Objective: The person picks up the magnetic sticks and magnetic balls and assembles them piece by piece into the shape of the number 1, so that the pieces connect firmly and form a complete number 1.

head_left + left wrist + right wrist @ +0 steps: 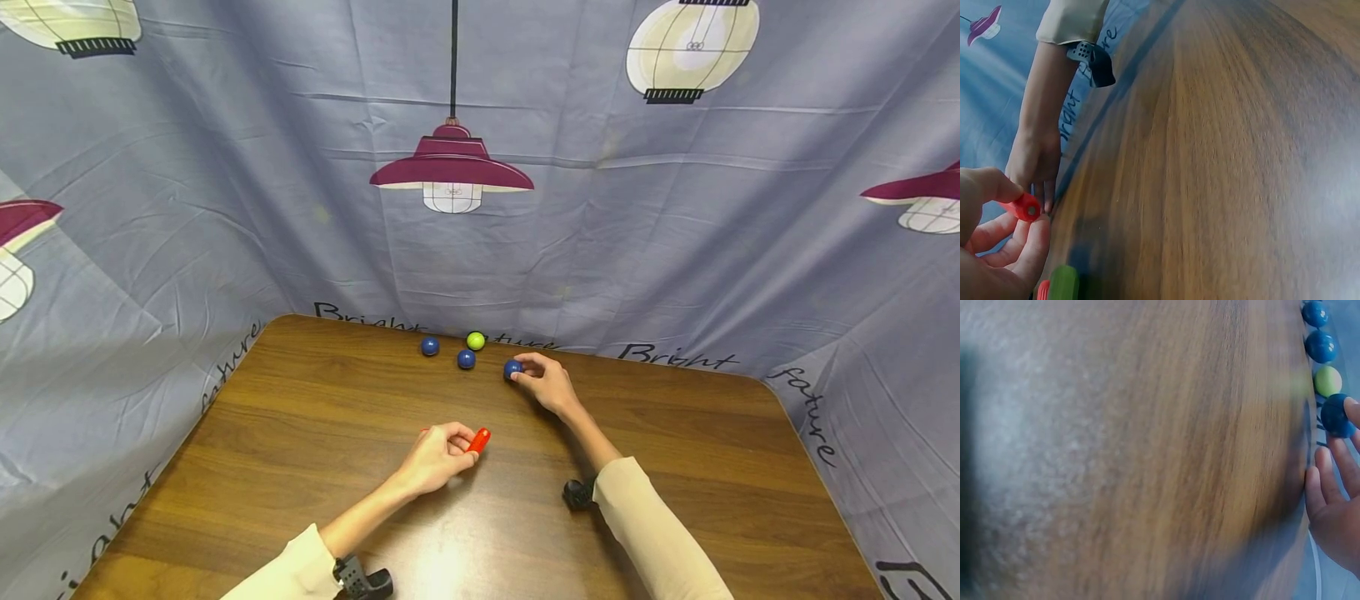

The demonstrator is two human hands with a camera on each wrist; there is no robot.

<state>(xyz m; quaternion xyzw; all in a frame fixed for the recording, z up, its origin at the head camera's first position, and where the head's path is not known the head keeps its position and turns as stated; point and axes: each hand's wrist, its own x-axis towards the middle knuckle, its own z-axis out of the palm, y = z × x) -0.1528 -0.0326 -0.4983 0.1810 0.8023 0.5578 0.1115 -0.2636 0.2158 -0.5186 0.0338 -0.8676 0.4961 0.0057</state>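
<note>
My left hand (pixel 437 460) pinches a short red rod (pixel 478 441) between thumb and fingers, over the middle of the table. In the left wrist view the red rod (pixel 1024 207) shows a small grey dot on its end. Lower in that view are a green rounded piece (pixel 1064 285) and a red piece (pixel 1044 290); I cannot tell whether they touch the hand. Toward the table's back edge, my right hand (pixel 551 387) pinches a blue ball (pixel 512 369), seen also in the right wrist view (pixel 1337 416).
Left of the right hand, two more blue balls (pixel 430 346) and a yellow-green ball (pixel 476 340) sit along the back edge of the wooden table (pixel 337 400). A grey-blue printed cloth (pixel 300 208) hangs behind and at the sides.
</note>
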